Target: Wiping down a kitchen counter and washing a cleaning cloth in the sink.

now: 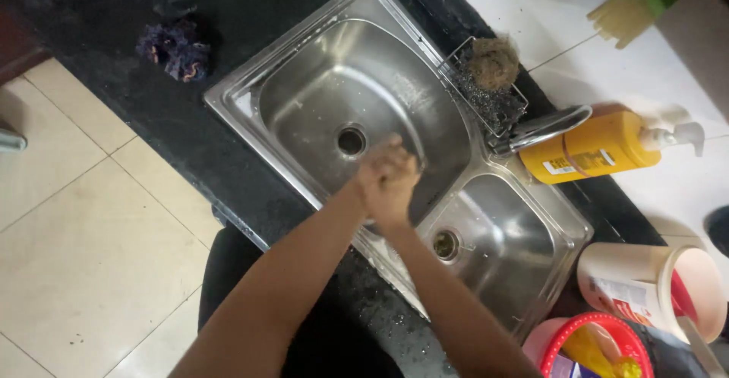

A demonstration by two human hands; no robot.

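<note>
Your left hand and right hand are pressed together, palm over palm, fingers folded around each other; nothing shows between them, and whether a bit of soap sits inside I cannot tell. They hang over the divider of the double-bowl stainless steel sink, at the near edge of the large bowl, with its round drain just beyond your knuckles. This reads as the rubbing stage of a hand wash. The chrome tap spout points in from the right, no water visibly running, so the next move likely calls for getting your hands under that spout.

Outward now: a wire rack on the sink's far rim holds a brown scrubbing pad. Behind the tap lies an orange pump bottle with a white label and white pump head. At lower right, a cream tub with a red and white label, touching a red-rimmed pink basket. Far left on the black counter, a crumpled purple cloth.
</note>
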